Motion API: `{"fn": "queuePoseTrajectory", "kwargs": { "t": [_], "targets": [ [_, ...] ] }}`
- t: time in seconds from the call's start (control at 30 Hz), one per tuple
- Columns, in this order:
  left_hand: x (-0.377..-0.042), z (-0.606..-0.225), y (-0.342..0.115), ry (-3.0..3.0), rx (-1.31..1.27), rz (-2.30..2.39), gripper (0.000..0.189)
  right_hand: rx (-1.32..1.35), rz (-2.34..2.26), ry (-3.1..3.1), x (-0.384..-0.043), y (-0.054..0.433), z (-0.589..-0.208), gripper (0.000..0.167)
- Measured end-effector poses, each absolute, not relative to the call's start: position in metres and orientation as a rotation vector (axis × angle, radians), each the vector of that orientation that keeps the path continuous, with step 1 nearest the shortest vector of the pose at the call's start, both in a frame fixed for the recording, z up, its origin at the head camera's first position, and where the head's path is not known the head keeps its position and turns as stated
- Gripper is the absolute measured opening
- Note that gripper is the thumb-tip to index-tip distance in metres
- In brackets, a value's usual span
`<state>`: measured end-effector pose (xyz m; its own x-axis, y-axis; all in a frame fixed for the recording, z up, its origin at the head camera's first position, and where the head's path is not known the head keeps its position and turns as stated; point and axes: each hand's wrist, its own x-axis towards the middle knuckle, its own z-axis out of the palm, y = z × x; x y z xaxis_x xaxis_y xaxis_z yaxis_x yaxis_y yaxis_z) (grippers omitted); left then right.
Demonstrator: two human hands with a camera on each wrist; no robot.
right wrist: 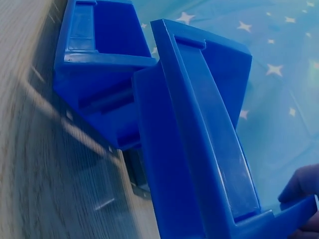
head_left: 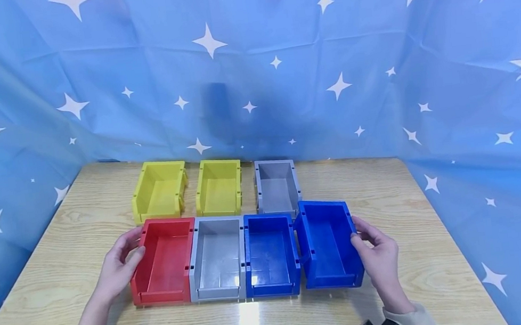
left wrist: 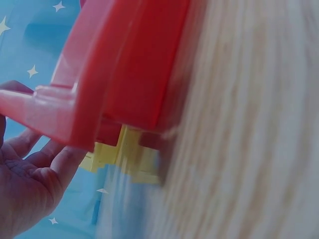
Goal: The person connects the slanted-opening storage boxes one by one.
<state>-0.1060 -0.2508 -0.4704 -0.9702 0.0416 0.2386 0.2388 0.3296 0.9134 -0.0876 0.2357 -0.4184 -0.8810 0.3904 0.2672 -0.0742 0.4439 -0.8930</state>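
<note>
A red bin (head_left: pixel 164 259) stands at the left end of the front row, and my left hand (head_left: pixel 115 270) grips its left wall with the thumb over the rim. In the left wrist view the red bin (left wrist: pixel 134 64) fills the top. At the row's right end, my right hand (head_left: pixel 380 259) pinches the right wall of a blue bin (head_left: pixel 330 243). This bin sits slightly askew, with a narrow gap at its left. Between the held bins are a grey bin (head_left: pixel 218 253) and a second blue bin (head_left: pixel 271 252), side by side.
Behind the front row stand a yellow bin (head_left: pixel 159 190), another yellow bin (head_left: pixel 218 186) and a grey bin (head_left: pixel 277 184), spaced apart. All are on a wooden table (head_left: pixel 404 194). A blue curtain with white stars (head_left: pixel 251 78) hangs behind the table and along its sides.
</note>
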Motion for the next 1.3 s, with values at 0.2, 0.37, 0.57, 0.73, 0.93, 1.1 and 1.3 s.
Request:
{"fn": "queuePoseTrajectory", "kwargs": {
  "t": [0.2,0.37,0.57,0.73,0.93,1.1,1.3],
  "targets": [
    [-0.106,-0.471,-0.25,-2.423,-0.253,-1.694,0.043,-0.329,1.428,-2.274,-0.089,0.235,-0.418,0.029],
    [-0.106,-0.471,-0.25,-2.427,-0.249,-1.697,0.044,-0.338,1.448,-2.28,-0.091,0.235,-0.418,0.029],
    [-0.106,-0.471,-0.251,-2.429,-0.247,-1.702,0.044,-0.288,1.476,-2.283,-0.092,0.238,-0.419,0.029],
    [-0.106,-0.471,-0.251,-2.44,-0.238,-1.701,0.044,-0.247,1.461,-2.303,-0.093,0.24,-0.421,0.029],
    [-0.106,-0.472,-0.252,-2.444,-0.238,-1.683,0.045,-0.233,1.47,-2.327,-0.093,0.24,-0.42,0.027],
    [-0.107,-0.472,-0.252,-2.428,-0.248,-1.683,0.044,-0.235,1.435,-2.349,-0.093,0.242,-0.42,0.025],
    [-0.107,-0.472,-0.252,-2.414,-0.256,-1.694,0.043,0.216,1.123,-2.273,-0.096,0.232,-0.417,0.035]
  ]
}}
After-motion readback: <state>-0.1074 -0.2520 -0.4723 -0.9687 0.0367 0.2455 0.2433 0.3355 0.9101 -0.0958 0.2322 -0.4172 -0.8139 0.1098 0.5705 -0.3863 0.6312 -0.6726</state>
